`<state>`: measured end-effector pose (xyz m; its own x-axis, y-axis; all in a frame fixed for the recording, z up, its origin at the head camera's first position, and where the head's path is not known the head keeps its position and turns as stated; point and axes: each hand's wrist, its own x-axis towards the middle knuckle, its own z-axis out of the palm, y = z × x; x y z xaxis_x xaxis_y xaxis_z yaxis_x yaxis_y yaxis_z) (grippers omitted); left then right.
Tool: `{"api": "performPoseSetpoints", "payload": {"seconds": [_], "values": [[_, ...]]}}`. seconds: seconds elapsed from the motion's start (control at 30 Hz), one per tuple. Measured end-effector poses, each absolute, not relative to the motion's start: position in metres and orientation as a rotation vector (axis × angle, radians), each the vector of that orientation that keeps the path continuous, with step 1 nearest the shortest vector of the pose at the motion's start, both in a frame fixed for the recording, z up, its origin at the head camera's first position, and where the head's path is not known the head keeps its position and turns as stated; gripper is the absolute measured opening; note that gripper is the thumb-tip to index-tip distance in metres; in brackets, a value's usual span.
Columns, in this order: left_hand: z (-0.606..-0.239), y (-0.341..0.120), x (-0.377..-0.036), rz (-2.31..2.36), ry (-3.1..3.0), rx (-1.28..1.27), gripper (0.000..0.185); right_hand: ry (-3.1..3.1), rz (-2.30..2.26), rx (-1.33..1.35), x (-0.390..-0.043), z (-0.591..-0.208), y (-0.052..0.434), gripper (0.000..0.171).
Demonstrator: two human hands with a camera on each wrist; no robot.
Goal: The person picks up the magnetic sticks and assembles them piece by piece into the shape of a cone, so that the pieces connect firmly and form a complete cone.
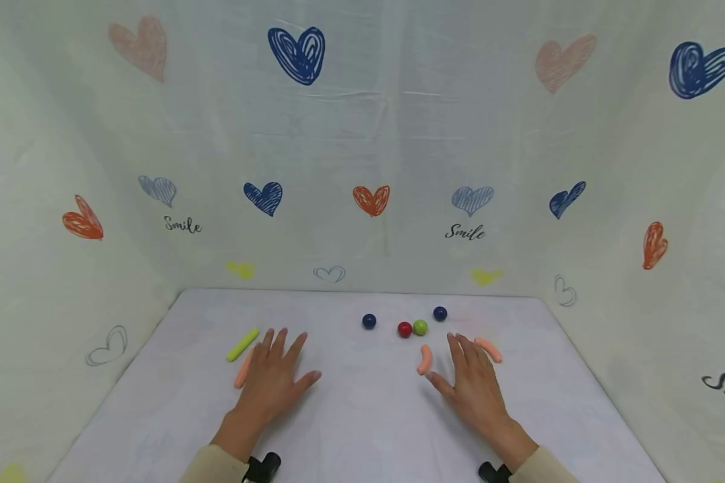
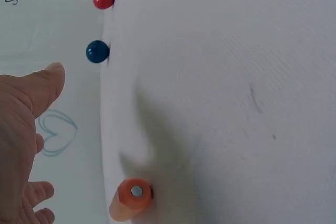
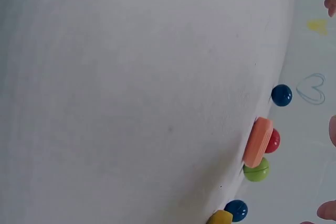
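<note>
Head view: left hand (image 1: 273, 381) and right hand (image 1: 476, 386) lie flat on the white table (image 1: 368, 429), fingers spread, holding nothing. Orange sticks (image 1: 424, 359) lie just beside the fingers; green stick (image 1: 242, 344) and four balls (image 1: 405, 329) sit apart farther back. Judged from this, nothing is joined yet.

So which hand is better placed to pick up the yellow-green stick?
Left, probably. The left hand lies flat with its fingertips close to the yellow-green stick. The right hand rests far across the table, near the red ball and green ball.
</note>
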<state>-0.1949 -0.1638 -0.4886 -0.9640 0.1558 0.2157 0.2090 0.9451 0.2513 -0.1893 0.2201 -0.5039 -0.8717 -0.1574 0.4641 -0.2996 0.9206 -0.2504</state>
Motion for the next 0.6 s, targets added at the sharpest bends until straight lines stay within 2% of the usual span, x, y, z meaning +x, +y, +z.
{"api": "performPoseSetpoints", "payload": {"seconds": [0.23, 0.6], "values": [[-0.485, -0.146, -0.209, -0.564, -2.929, -0.193, 0.083, -2.583, 0.599, 0.331, -0.197, -0.505, 0.213, 0.084], [-0.489, -0.122, -0.232, -1.212, -2.831, -0.043, 0.077, -2.755, 1.265, -0.018, -0.207, -0.498, 0.201, 0.076]]}}
